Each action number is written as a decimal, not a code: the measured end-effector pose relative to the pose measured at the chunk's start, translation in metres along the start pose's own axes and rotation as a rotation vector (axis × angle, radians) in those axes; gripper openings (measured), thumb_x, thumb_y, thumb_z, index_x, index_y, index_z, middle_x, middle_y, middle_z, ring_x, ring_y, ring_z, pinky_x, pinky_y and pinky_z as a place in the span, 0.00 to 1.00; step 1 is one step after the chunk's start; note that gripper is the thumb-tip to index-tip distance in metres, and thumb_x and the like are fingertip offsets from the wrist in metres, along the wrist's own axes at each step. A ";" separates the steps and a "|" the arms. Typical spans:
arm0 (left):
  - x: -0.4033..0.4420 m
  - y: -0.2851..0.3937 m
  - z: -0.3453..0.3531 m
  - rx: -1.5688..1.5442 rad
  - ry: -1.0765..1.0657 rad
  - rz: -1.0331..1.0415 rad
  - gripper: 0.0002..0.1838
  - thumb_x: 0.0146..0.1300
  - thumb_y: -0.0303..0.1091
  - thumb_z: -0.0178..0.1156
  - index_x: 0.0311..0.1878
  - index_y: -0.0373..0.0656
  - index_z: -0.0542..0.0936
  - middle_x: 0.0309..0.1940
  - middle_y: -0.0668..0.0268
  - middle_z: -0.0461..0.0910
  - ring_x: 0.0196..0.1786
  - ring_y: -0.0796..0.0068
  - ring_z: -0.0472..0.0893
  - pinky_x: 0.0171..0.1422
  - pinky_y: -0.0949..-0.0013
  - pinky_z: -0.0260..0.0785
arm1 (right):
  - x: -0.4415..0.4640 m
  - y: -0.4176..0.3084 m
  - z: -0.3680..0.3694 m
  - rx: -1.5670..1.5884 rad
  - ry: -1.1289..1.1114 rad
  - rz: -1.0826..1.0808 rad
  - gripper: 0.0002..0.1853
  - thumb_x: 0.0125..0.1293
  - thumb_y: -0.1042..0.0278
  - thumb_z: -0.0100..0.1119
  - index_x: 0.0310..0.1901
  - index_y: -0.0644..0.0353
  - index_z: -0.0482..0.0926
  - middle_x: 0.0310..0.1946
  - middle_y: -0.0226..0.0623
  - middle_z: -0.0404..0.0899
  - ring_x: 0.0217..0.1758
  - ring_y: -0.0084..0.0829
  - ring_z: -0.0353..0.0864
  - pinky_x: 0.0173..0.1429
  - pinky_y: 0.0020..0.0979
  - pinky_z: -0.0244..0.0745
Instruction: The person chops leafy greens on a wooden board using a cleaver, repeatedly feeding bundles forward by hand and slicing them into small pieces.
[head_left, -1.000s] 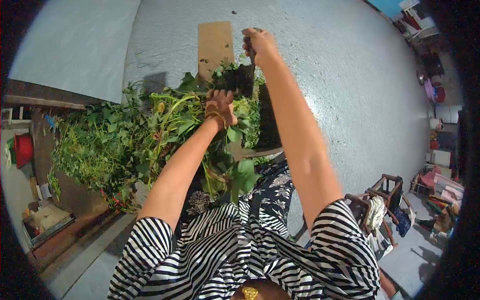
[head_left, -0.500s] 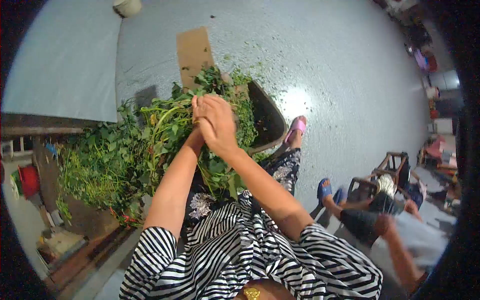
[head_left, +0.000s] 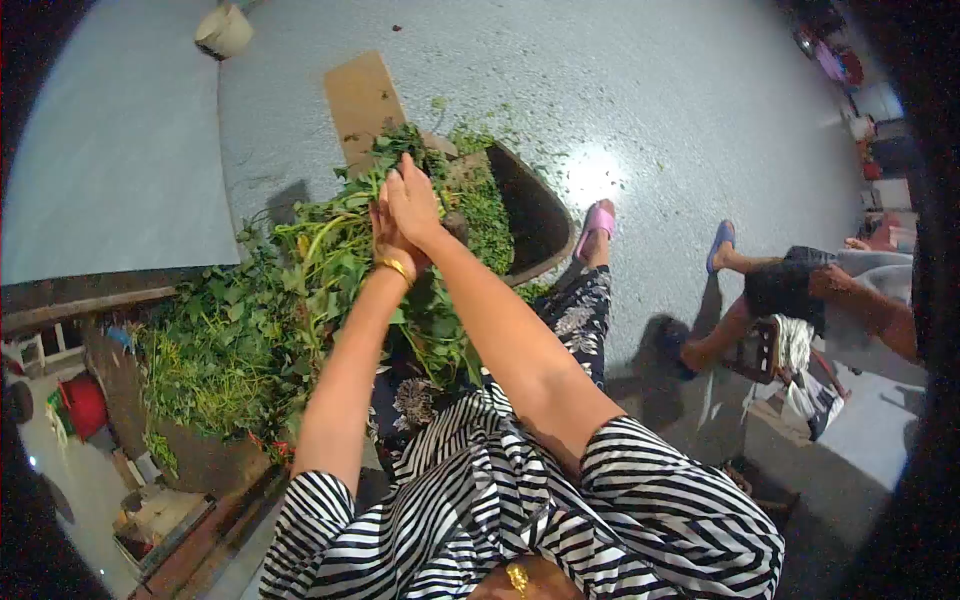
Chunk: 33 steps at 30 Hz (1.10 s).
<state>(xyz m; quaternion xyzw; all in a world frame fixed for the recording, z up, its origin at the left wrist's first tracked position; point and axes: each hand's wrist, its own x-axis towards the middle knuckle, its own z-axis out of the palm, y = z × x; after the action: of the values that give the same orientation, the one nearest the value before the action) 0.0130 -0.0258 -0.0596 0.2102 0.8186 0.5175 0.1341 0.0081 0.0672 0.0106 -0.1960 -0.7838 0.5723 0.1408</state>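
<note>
Leafy green stems (head_left: pixel 325 240) lie in a large heap in front of me, with chopped greens (head_left: pixel 490 220) heaped at its right in a dark tub (head_left: pixel 545 225). Over the upper part of the heap, my left hand (head_left: pixel 388 232) is mostly covered by my right one, a gold band at its wrist. My right hand (head_left: pixel 412 208) lies against it with fingers stretched forward and together. Whether anything is between the palms is hidden. A tan board (head_left: pixel 362 105) lies just beyond the hands.
A seated person in dark shorts (head_left: pixel 785 290) is at the right, wearing blue slippers. My foot in a pink slipper (head_left: pixel 597 225) stands beside the tub. A pale bucket (head_left: pixel 225 32) is at the upper left, a red basin (head_left: pixel 84 403) at the far left.
My right hand has come down from beyond the heap to my left hand, and the blade it held no longer shows. A person has come into view at the right and sat down.
</note>
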 end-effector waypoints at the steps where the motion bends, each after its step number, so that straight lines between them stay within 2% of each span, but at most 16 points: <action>1: -0.020 0.071 -0.009 0.941 0.019 0.171 0.40 0.56 0.53 0.52 0.67 0.41 0.53 0.69 0.53 0.42 0.72 0.53 0.42 0.72 0.47 0.33 | -0.001 0.002 -0.001 -0.056 -0.047 0.018 0.33 0.67 0.47 0.35 0.64 0.66 0.57 0.58 0.53 0.65 0.63 0.48 0.59 0.65 0.42 0.53; 3: -0.052 0.077 0.000 1.422 0.208 0.106 0.49 0.50 0.54 0.59 0.69 0.41 0.47 0.70 0.53 0.38 0.73 0.53 0.38 0.71 0.46 0.37 | -0.003 0.004 -0.002 -0.121 -0.103 -0.032 0.33 0.67 0.46 0.33 0.64 0.66 0.55 0.58 0.51 0.65 0.64 0.48 0.58 0.67 0.41 0.50; 5: -0.071 0.103 0.005 0.780 0.239 -0.119 0.34 0.60 0.47 0.48 0.69 0.48 0.54 0.71 0.61 0.45 0.73 0.64 0.44 0.72 0.51 0.34 | -0.006 0.001 -0.004 -0.225 -0.180 -0.046 0.33 0.68 0.46 0.32 0.64 0.66 0.56 0.58 0.49 0.66 0.65 0.48 0.56 0.68 0.40 0.46; 7: -0.070 0.099 -0.002 0.792 0.255 -0.147 0.34 0.59 0.39 0.51 0.69 0.47 0.54 0.71 0.61 0.45 0.73 0.65 0.44 0.71 0.50 0.35 | -0.006 0.004 -0.003 -0.300 -0.262 -0.035 0.34 0.68 0.41 0.24 0.66 0.61 0.55 0.62 0.45 0.62 0.67 0.45 0.53 0.69 0.40 0.44; 9: -0.053 0.092 -0.020 1.131 0.114 -0.170 0.35 0.59 0.34 0.49 0.70 0.47 0.51 0.71 0.61 0.45 0.73 0.65 0.45 0.70 0.51 0.37 | -0.005 0.005 -0.004 -0.502 -0.337 -0.102 0.31 0.70 0.45 0.23 0.64 0.60 0.59 0.59 0.45 0.65 0.65 0.44 0.57 0.68 0.39 0.46; 10: -0.044 0.079 -0.028 1.626 0.165 -0.045 0.38 0.57 0.32 0.49 0.71 0.48 0.47 0.72 0.62 0.42 0.74 0.64 0.42 0.70 0.51 0.40 | -0.008 0.000 -0.007 -0.569 -0.308 -0.220 0.26 0.70 0.52 0.29 0.61 0.59 0.65 0.56 0.42 0.69 0.61 0.42 0.61 0.66 0.38 0.49; 11: -0.041 0.067 -0.032 1.624 0.177 -0.051 0.38 0.57 0.32 0.49 0.71 0.48 0.47 0.72 0.62 0.42 0.74 0.64 0.42 0.70 0.51 0.40 | -0.010 -0.003 -0.008 -0.572 -0.310 -0.231 0.26 0.70 0.52 0.29 0.61 0.59 0.65 0.56 0.42 0.69 0.61 0.42 0.61 0.66 0.38 0.49; 13: -0.031 0.075 -0.045 1.420 -0.062 -0.001 0.43 0.53 0.30 0.53 0.71 0.48 0.43 0.72 0.60 0.37 0.74 0.64 0.38 0.69 0.50 0.43 | -0.009 0.001 -0.006 -0.548 -0.209 -0.283 0.21 0.67 0.55 0.36 0.46 0.62 0.75 0.52 0.41 0.73 0.59 0.37 0.64 0.66 0.37 0.50; 15: -0.020 0.099 -0.056 1.388 -0.164 -0.030 0.49 0.46 0.33 0.59 0.71 0.48 0.43 0.72 0.59 0.35 0.74 0.64 0.35 0.68 0.46 0.44 | 0.000 0.030 0.008 -0.597 -0.179 -0.393 0.16 0.64 0.61 0.43 0.46 0.59 0.75 0.49 0.39 0.73 0.56 0.41 0.66 0.62 0.39 0.54; 17: -0.007 0.117 -0.065 1.490 -0.395 -0.091 0.55 0.43 0.43 0.63 0.71 0.50 0.39 0.72 0.61 0.33 0.74 0.65 0.34 0.69 0.51 0.43 | -0.006 0.019 0.004 -0.598 -0.151 -0.243 0.13 0.60 0.65 0.47 0.43 0.60 0.76 0.46 0.40 0.75 0.55 0.41 0.66 0.60 0.41 0.57; 22: 0.013 0.093 -0.077 1.466 -0.501 0.159 0.65 0.33 0.54 0.68 0.70 0.41 0.38 0.71 0.59 0.43 0.73 0.64 0.39 0.72 0.50 0.37 | -0.007 0.016 0.004 -0.575 -0.077 -0.267 0.15 0.47 0.73 0.55 0.40 0.63 0.76 0.41 0.43 0.76 0.52 0.43 0.68 0.55 0.42 0.62; 25: 0.019 0.088 -0.079 1.247 -0.613 0.060 0.59 0.34 0.42 0.63 0.69 0.38 0.41 0.67 0.56 0.52 0.72 0.60 0.47 0.74 0.54 0.34 | -0.007 0.002 0.004 -0.598 -0.052 -0.204 0.12 0.47 0.72 0.56 0.36 0.63 0.76 0.38 0.43 0.77 0.49 0.44 0.70 0.53 0.42 0.64; 27: 0.023 0.087 -0.082 1.185 -0.586 0.071 0.57 0.34 0.45 0.63 0.69 0.37 0.46 0.64 0.56 0.58 0.70 0.59 0.50 0.75 0.57 0.34 | 0.003 -0.011 0.001 -0.564 -0.153 -0.075 0.17 0.47 0.72 0.56 0.41 0.64 0.74 0.43 0.47 0.74 0.48 0.45 0.71 0.52 0.42 0.64; 29: 0.025 0.085 -0.082 1.336 -0.763 0.085 0.63 0.38 0.69 0.61 0.70 0.41 0.43 0.69 0.57 0.49 0.71 0.59 0.49 0.74 0.53 0.30 | 0.014 -0.023 0.005 -0.387 0.109 0.138 0.22 0.49 0.70 0.56 0.49 0.63 0.69 0.51 0.53 0.67 0.48 0.46 0.70 0.51 0.43 0.64; 31: 0.024 0.097 -0.083 1.407 -0.786 0.081 0.60 0.39 0.69 0.60 0.69 0.41 0.47 0.68 0.56 0.50 0.70 0.58 0.49 0.74 0.53 0.30 | 0.026 -0.025 0.009 -0.412 0.093 0.075 0.27 0.50 0.66 0.59 0.53 0.63 0.66 0.55 0.57 0.61 0.55 0.50 0.66 0.57 0.46 0.61; 33: 0.023 0.108 -0.081 1.552 -0.835 0.075 0.55 0.42 0.70 0.57 0.67 0.40 0.56 0.67 0.54 0.54 0.70 0.56 0.49 0.74 0.54 0.29 | 0.031 -0.030 0.017 -0.749 0.163 -0.219 0.30 0.53 0.63 0.58 0.58 0.62 0.64 0.59 0.61 0.57 0.64 0.56 0.54 0.63 0.50 0.52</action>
<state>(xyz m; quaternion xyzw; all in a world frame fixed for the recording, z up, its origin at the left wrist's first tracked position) -0.0207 -0.0380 0.0728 0.4407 0.8158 -0.2995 0.2247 -0.0310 0.0588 0.0336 -0.1939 -0.9407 0.2111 0.1815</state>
